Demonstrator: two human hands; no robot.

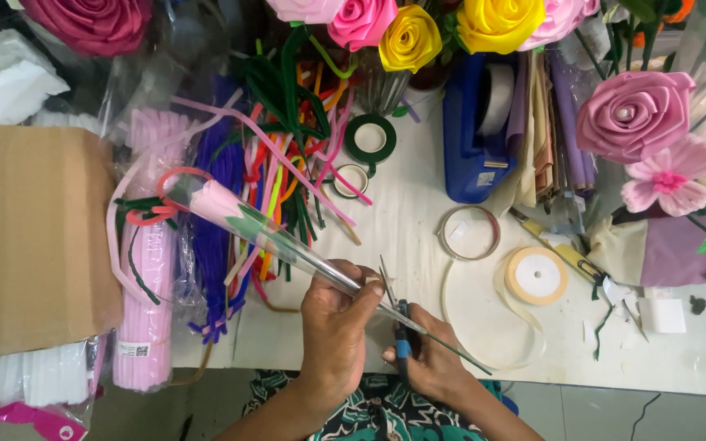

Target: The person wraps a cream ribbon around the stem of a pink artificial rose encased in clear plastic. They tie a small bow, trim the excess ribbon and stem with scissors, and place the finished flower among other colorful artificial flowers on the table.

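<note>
My left hand [337, 322] grips a clear plastic cone sleeve [288, 245] that holds a pink flower bud with green leaves [218, 204]; the bud end points up left over the pipe cleaners. The green stem [451, 351] sticks out of the sleeve's narrow end to the lower right. My right hand [431, 359] holds small scissors with a blue handle [398, 327], blades pointing up beside the narrow end of the sleeve.
A heap of coloured pipe cleaners [288, 155] lies at the left centre, a cardboard box [30, 237] at far left. A blue tape dispenser [475, 131], ribbon roll [537, 276], green tape roll [370, 137] and ribbon roses [632, 114] crowd the white table [418, 204].
</note>
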